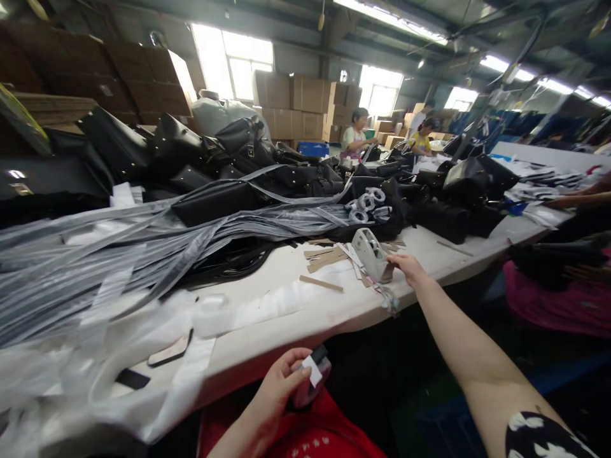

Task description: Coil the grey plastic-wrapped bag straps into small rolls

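Observation:
Low in front of my body, my left hand (286, 380) is closed around a coiled dark strap (305, 393) with a small white slip (312, 370) under the thumb. My right hand (408, 268) reaches out to the table's front edge, its fingers pinched at the near end of a grey tape dispenser (367, 249). Between those fingers is what looks like the end of the tape (388, 272). Cardboard strips (327, 257) lie just left of the dispenser, and a single strip (321, 284) lies nearer the edge.
Long plastic-wrapped straps (229, 229) cover the table's left side, with rolled straps (367, 205) at their end. Black bags (167, 146) are piled behind. White wrapping (143, 356) hangs over the near left edge. Co-workers (354, 135) sit beyond; cartons (310, 95) stand behind.

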Motion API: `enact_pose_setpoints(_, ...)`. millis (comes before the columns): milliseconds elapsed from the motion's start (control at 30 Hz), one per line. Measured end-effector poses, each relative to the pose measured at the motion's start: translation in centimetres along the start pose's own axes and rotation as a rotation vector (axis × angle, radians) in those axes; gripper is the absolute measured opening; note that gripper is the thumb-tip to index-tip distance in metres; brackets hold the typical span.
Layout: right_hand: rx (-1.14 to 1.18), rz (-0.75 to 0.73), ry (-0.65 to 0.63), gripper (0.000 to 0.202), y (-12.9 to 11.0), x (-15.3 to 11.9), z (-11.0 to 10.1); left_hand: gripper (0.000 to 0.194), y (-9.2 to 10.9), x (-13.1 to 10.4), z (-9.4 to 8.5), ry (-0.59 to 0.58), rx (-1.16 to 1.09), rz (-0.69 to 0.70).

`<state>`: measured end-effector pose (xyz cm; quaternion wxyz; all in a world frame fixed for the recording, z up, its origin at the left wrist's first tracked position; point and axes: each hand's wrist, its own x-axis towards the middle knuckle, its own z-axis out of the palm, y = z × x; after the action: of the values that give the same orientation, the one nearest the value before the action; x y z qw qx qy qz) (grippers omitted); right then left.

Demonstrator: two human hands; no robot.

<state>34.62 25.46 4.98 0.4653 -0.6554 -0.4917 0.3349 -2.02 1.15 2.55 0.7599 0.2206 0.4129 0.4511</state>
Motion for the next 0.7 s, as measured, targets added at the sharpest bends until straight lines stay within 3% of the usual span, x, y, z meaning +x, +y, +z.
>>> enact_pose_setpoints(267,-0.021,0.138,0.090,0.021,1.2,-3.1,-2.1,0.048,0.0,0.0,0.7,-0.018,0.021,-0.037)
enact_pose_setpoints(533,-0.138,0.246,0.104,0.021,0.3,-4.3,-1.6,0.048,0.9,-0.6,1.5,0.017,0.048,-0.007)
enact_pose_setpoints(633,-0.164,0.245,0.067,0.020,0.1,-6.7,-0.6,0.047,1.1,-1.0,1.1,0.068,0.062,0.046)
enact_pose_setpoints(700,-0.148,0.231,0.004,0.018,-0.1,-9.8,1.4,0.046,1.1,-1.0,0.9,0.101,0.081,0.079)
